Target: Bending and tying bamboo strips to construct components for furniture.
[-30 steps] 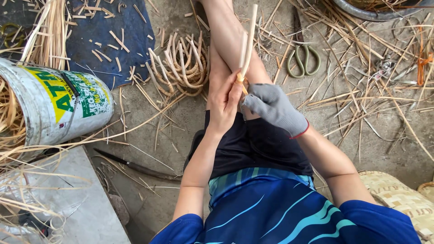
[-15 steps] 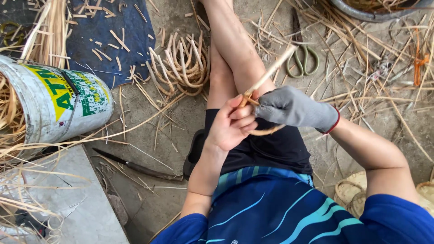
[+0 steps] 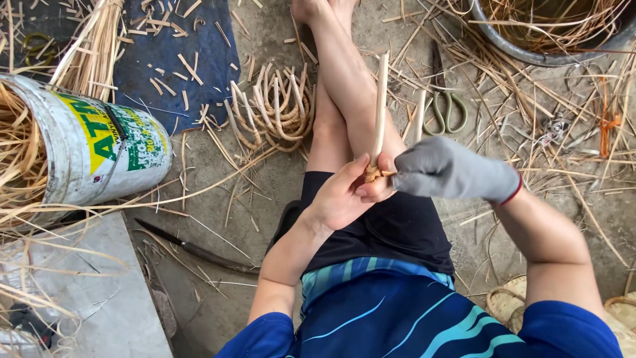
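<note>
Only one view here, looking straight down from the head camera at someone sitting on a concrete floor [image 3: 278,179] with legs stretched out. The bare left hand [image 3: 344,195] is clamped around the lower end of a pale rattan stick [image 3: 380,106], thumb and fingers pinching it right over the lap. The stick points up and away along the shin, nearly upright in the frame. The right hand [image 3: 447,171] wears a grey glove with a red cuff, and it's closed up tight against the left hand at the base of the stick. I can't tell exactly what the glove is gripping, but a second shorter stick end [image 3: 419,114] pokes up just beside the first one, right above the glove.

Taking the rattan stick as the anchor: just left of it on the floor sits a coiled bundle of rattan [image 3: 271,109], loops curled over each other. Further left there's a dark blue mat [image 3: 165,66] scattered with short offcuts, and beyond that a white bucket with green and yellow labelling [image 3: 99,149] lying on its side, strips spilling out of its mouth. Just right of the stick lie green-handled shears [image 3: 445,99], and far upper right is a dark basin [image 3: 530,53] full of strips. Below left of the stick, a dark curved blade [image 3: 199,250] lies on the floor
</note>
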